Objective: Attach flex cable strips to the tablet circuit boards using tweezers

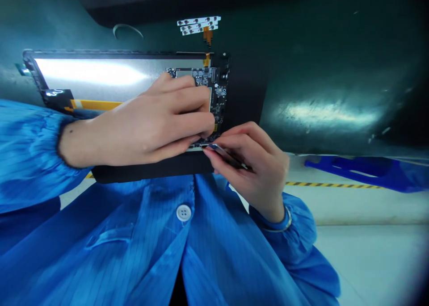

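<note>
A green circuit board (219, 100) sits at the right end of an opened tablet-like device, beside its silvery back panel (154, 64). My left hand (144, 123) lies across the device, fingers curled down onto the board. Its fingertips are closed near the board's lower edge, and what they pinch there, if anything, is hidden. From the right, my right hand (256, 163) pinches a slim metal tool that looks like tweezers (228, 155). The tool's tip points left at the board's lower edge, close to my left fingertips. An orange flat cable (97, 104) runs partly beneath my left hand.
White strips with small dark components (199, 25) lie beyond the device, with an orange flex tail (208, 37). A thin curved strip (128, 27) is to their left. Under the device is a black mat (246, 105) on a dark green table (328, 73). A blue plastic object (362, 172) shows past the table edge.
</note>
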Motion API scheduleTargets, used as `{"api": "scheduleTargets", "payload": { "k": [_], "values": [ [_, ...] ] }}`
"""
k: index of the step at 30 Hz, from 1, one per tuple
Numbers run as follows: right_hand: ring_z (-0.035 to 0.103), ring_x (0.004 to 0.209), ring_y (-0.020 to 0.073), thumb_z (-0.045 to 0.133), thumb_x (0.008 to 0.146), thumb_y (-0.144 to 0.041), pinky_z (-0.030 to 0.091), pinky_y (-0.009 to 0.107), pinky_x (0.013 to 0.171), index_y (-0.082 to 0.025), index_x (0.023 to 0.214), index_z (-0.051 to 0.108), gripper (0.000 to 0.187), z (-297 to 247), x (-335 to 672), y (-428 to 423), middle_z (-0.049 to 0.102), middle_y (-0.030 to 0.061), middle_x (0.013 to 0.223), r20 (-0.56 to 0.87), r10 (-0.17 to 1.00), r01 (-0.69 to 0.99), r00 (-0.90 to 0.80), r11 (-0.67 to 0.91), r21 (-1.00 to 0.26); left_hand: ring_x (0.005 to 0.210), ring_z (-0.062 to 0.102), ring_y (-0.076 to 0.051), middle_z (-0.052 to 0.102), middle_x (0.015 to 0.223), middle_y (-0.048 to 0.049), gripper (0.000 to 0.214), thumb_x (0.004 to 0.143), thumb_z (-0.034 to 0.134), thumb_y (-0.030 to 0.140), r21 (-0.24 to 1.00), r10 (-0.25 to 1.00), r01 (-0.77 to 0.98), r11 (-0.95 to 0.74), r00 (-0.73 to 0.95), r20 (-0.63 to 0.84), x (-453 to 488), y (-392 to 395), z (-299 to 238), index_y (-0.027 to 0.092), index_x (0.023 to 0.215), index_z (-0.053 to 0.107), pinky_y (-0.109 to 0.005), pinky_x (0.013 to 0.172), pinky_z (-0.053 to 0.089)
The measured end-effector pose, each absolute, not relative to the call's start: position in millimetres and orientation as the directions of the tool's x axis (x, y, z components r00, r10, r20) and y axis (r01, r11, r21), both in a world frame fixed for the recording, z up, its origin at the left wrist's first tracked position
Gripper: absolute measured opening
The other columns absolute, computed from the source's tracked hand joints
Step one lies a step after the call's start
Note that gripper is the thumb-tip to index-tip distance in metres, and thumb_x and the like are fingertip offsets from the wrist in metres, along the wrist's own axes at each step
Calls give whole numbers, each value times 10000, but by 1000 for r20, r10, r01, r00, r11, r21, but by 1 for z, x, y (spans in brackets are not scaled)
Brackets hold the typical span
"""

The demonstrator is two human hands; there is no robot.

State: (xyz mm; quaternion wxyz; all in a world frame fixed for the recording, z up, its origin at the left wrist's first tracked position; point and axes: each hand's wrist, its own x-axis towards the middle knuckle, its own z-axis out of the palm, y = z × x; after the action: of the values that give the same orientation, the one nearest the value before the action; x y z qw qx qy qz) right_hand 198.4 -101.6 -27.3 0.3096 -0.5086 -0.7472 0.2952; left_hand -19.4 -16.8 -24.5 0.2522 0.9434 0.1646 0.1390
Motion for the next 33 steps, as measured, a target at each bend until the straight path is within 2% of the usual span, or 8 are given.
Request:
{"api": "scheduleTargets", "payload": {
  "k": [3, 10, 16, 22, 27, 33],
  "values": [
    [622, 699, 117, 710, 828, -96, 543, 218, 587, -197, 861, 654, 119, -28, 196, -104, 643, 11, 836, 197, 939, 593, -282, 331, -733, 922, 540, -235, 596, 1021, -86, 207, 1014, 390, 267, 529, 384, 243, -813, 907, 174, -20, -18, -25, 179, 1069, 569, -386, 759, 386],
    [605, 627, 86, 693, 813, -49, 542, 189, 559, -190, 861, 631, 162, -26, 192, -108, 651, 1, 828, 161, 963, 617, -217, 263, -742, 952, 547, -233, 592, 1039, -73, 218, 1002, 356, 242, 531, 409, 276, -801, 900, 149, -20, -20, -24, 206, 1049, 567, -379, 799, 401],
    [643, 686, 106, 726, 823, -72, 564, 197, 599, -188, 849, 620, 159, -29, 199, -103, 664, 5, 808, 234, 918, 566, -321, 384, -730, 929, 551, -240, 594, 1029, -81, 203, 991, 362, 219, 543, 405, 268, -796, 902, 150, -19, -19, -23, 194, 1029, 560, -378, 767, 394],
    [664, 693, 125, 716, 832, -83, 587, 215, 617, -206, 855, 647, 143, -30, 197, -106, 688, 18, 816, 285, 908, 616, -309, 419, -668, 946, 554, -242, 593, 1040, -75, 226, 994, 327, 223, 518, 414, 293, -804, 900, 134, -20, -20, -22, 216, 1035, 549, -392, 756, 405],
    [656, 695, 124, 714, 835, -84, 586, 220, 614, -206, 870, 643, 145, -28, 193, -109, 675, 13, 817, 239, 938, 639, -249, 345, -687, 916, 540, -260, 585, 1030, -88, 197, 982, 350, 222, 508, 404, 278, -815, 901, 156, -19, -19, -25, 207, 1031, 540, -411, 734, 387],
    [629, 643, 99, 715, 854, -116, 566, 217, 571, -198, 832, 599, 143, -23, 193, -105, 622, -1, 823, 102, 975, 596, -200, 204, -777, 912, 545, -253, 589, 1014, -77, 223, 1007, 330, 280, 531, 394, 262, -806, 907, 149, -17, -18, -26, 221, 1034, 544, -405, 731, 355]
  ]
}}
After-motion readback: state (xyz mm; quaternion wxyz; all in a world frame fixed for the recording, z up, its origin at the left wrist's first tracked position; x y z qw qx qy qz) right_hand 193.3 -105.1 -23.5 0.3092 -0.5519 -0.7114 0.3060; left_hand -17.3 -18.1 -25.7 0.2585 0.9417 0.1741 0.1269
